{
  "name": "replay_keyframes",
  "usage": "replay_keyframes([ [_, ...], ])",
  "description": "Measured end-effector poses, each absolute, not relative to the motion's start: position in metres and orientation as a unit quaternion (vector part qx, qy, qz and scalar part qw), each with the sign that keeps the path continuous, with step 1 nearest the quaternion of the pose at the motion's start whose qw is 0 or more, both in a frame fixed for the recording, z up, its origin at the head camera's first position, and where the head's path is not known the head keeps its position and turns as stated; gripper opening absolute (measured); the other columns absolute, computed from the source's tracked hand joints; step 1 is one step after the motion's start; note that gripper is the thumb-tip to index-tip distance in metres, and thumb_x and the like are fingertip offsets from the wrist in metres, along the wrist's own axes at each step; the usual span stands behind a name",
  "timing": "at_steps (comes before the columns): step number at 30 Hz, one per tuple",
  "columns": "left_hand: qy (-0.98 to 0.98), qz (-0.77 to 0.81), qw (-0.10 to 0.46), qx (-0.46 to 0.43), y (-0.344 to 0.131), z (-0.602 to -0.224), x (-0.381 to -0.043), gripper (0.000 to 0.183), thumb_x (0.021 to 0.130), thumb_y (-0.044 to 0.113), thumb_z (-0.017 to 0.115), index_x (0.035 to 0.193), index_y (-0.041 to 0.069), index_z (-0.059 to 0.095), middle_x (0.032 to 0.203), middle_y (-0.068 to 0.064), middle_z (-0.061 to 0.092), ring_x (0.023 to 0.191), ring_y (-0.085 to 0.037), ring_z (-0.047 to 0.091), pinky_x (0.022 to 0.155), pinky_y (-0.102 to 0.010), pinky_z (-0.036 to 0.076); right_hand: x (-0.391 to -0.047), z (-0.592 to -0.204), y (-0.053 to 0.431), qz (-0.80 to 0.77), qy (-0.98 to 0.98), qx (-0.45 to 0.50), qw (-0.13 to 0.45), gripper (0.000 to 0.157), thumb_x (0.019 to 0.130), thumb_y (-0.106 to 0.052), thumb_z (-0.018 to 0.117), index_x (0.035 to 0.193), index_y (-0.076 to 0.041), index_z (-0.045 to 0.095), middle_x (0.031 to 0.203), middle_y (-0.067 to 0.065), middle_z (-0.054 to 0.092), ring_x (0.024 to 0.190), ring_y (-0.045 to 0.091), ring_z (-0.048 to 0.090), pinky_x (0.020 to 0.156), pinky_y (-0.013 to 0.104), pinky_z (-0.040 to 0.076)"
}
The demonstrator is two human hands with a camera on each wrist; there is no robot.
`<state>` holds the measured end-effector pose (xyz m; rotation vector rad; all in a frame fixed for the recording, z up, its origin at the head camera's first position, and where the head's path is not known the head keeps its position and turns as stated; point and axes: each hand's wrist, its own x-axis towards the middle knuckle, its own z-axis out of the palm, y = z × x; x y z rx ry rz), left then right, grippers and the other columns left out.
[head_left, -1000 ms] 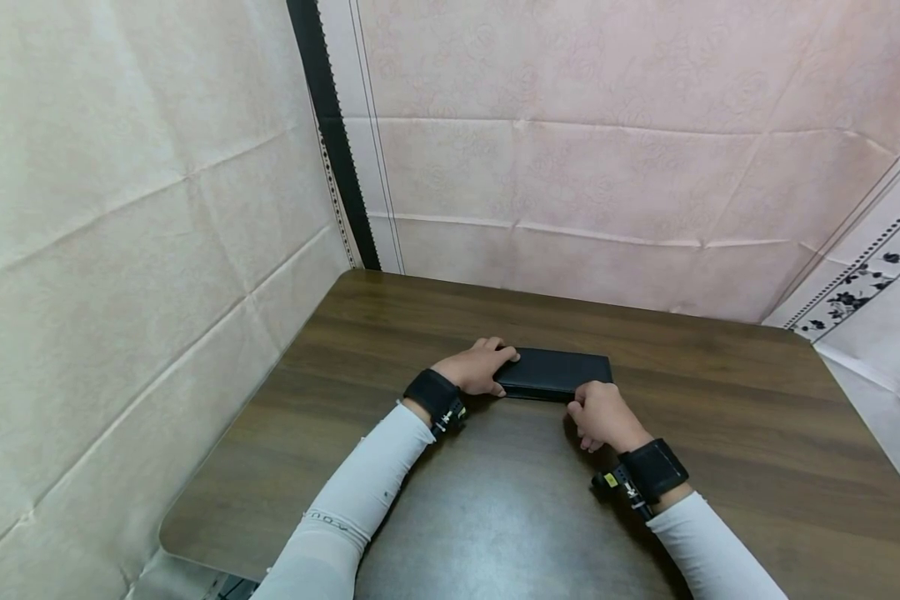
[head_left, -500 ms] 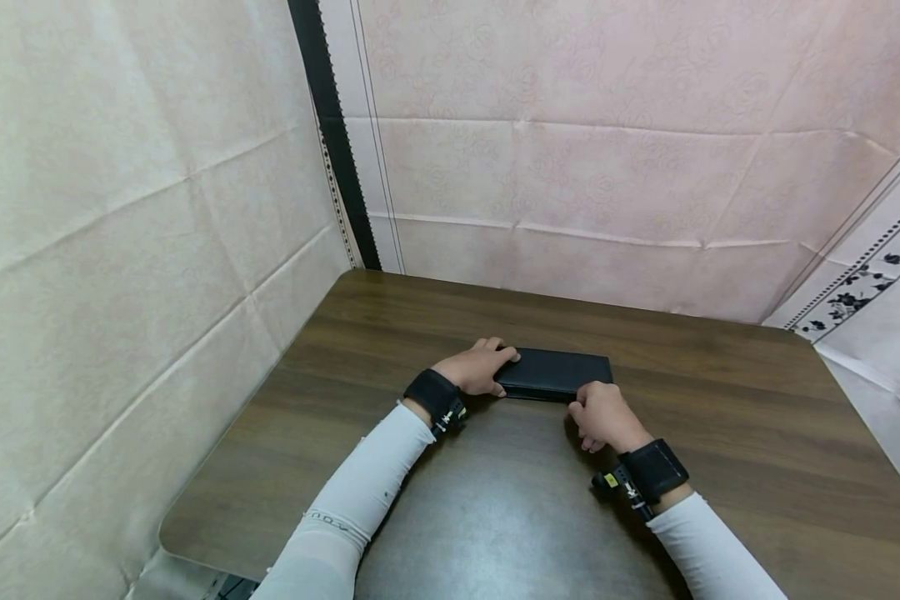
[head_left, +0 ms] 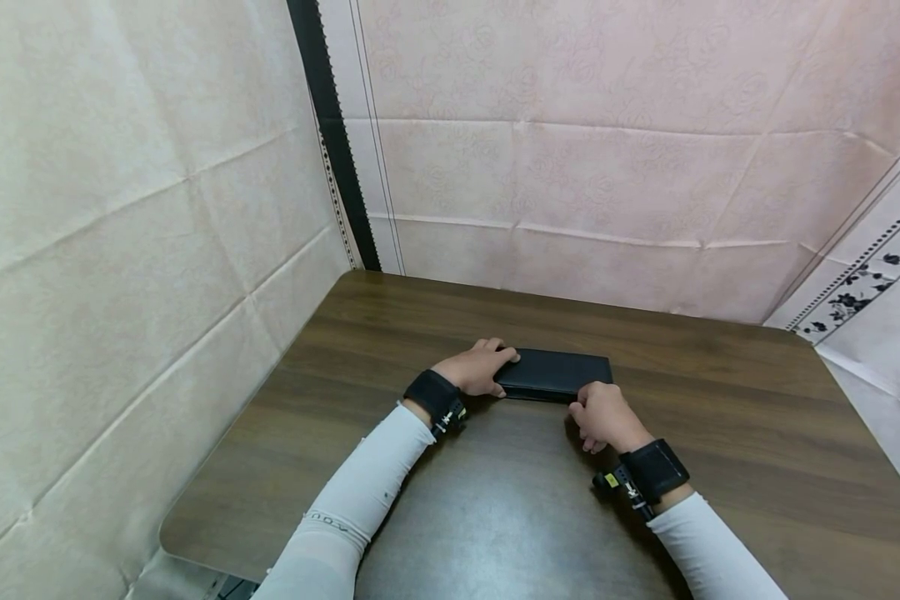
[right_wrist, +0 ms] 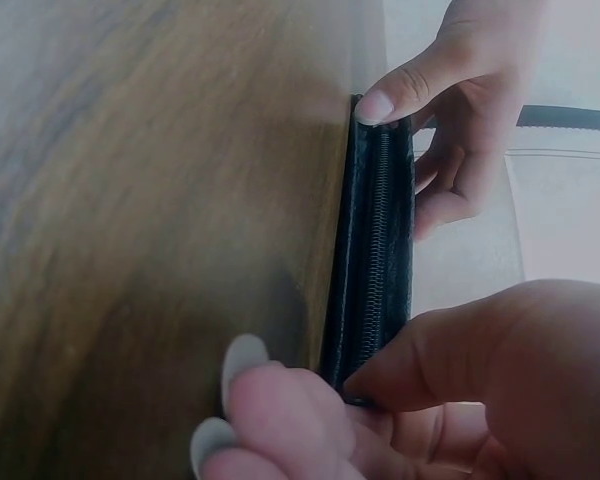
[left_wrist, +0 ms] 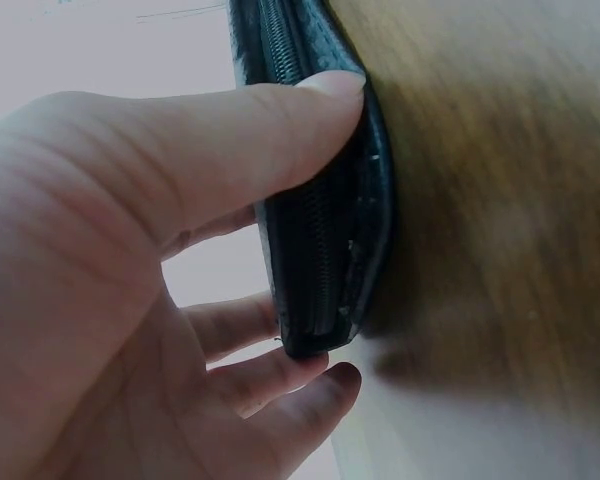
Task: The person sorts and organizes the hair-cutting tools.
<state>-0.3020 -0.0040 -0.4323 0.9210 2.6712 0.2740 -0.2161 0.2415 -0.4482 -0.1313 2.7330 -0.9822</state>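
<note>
A long black zip wallet [head_left: 558, 372] lies flat on the wooden table, its zipped edge facing the person. At its left end, my left hand [head_left: 476, 368] holds it, thumb [left_wrist: 310, 120] on the zipped edge and other fingers around the far side and end. The zipper teeth [right_wrist: 378, 230] run along that edge in the right wrist view. My right hand [head_left: 606, 415] is at the near right corner, its thumb pressed against the zipper's end and its fingers curled. Whatever sits between the right thumb and forefinger, such as a zipper pull, is hidden.
The brown wooden table [head_left: 720, 400] has rounded corners. Pale cloth hangs [head_left: 592, 167] stand behind it and along its left side. Black bands with small cameras are on both wrists, and white sleeves cover the forearms.
</note>
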Motion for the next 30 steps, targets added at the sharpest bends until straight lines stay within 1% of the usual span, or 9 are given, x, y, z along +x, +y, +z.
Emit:
replay_keyframes([
  [7, 0.930, 0.097, 0.151, 0.320, -0.0042, -0.4316, -0.3016, 0.064, 0.090, 0.037, 0.067, 0.146, 0.028, 0.037, 0.155, -0.006, 0.024, 0.140, -0.024, 0.026, 0.105, -0.038, 0.040, -0.2158, -0.4472, 0.2425, -0.326, 0.937, -0.042, 0.115, 0.028, 0.096, -0.011, 0.050, 0.072, -0.002, 0.060, 0.056, 0.008, 0.060, 0.044, 0.017, 0.061, 0.044, 0.031, 0.052],
  [14, 0.932, 0.080, 0.137, 0.326, -0.0041, -0.4343, -0.3024, 0.064, 0.089, 0.038, 0.067, 0.145, 0.029, 0.038, 0.152, -0.005, 0.028, 0.138, -0.023, 0.029, 0.107, -0.036, 0.038, -0.2154, -0.4450, 0.2439, -0.318, 0.941, -0.041, 0.108, 0.032, 0.096, -0.011, 0.051, 0.066, -0.001, 0.059, 0.052, 0.008, 0.059, 0.042, 0.017, 0.061, 0.042, 0.032, 0.052],
  [21, 0.933, 0.081, 0.138, 0.323, -0.0036, -0.4349, -0.3021, 0.064, 0.089, 0.038, 0.067, 0.145, 0.029, 0.038, 0.153, -0.005, 0.027, 0.139, -0.023, 0.028, 0.107, -0.036, 0.038, -0.2151, -0.4442, 0.2461, -0.314, 0.942, -0.036, 0.116, 0.032, 0.097, -0.011, 0.050, 0.068, 0.000, 0.059, 0.054, 0.009, 0.059, 0.044, 0.017, 0.062, 0.043, 0.031, 0.052],
  [30, 0.932, 0.082, 0.136, 0.325, -0.0053, -0.4358, -0.3042, 0.064, 0.088, 0.039, 0.068, 0.145, 0.030, 0.039, 0.151, -0.003, 0.029, 0.137, -0.021, 0.030, 0.106, -0.037, 0.039, -0.2163, -0.4438, 0.2484, -0.314, 0.941, -0.047, 0.118, 0.032, 0.097, -0.012, 0.051, 0.068, 0.000, 0.059, 0.054, 0.009, 0.059, 0.043, 0.017, 0.062, 0.043, 0.031, 0.052],
])
